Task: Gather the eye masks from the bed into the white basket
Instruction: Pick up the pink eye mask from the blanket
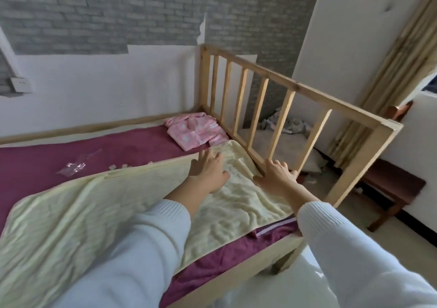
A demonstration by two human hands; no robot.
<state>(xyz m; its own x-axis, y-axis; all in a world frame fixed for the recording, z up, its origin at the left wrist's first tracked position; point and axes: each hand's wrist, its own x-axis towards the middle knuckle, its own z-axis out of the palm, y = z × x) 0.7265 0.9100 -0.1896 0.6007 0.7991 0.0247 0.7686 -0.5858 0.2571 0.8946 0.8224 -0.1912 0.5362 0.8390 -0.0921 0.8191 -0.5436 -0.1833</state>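
Observation:
The bed (99,147) has a maroon sheet and a wooden frame. A pale yellow blanket (99,213) lies across its near half. My left hand (208,168) rests flat on the blanket's far corner with the fingers spread. My right hand (275,174) lies flat on the blanket's right edge, at the foot of the slatted wooden rail (264,102). Neither hand holds anything. No eye mask and no white basket can be made out in this view.
A pink patterned cloth (196,131) lies in the bed's far right corner. A clear plastic wrapper (75,164) and small pale bits (118,166) lie on the sheet. Beyond the rail there are a dark wooden stool (392,187) and clutter on the floor (290,124).

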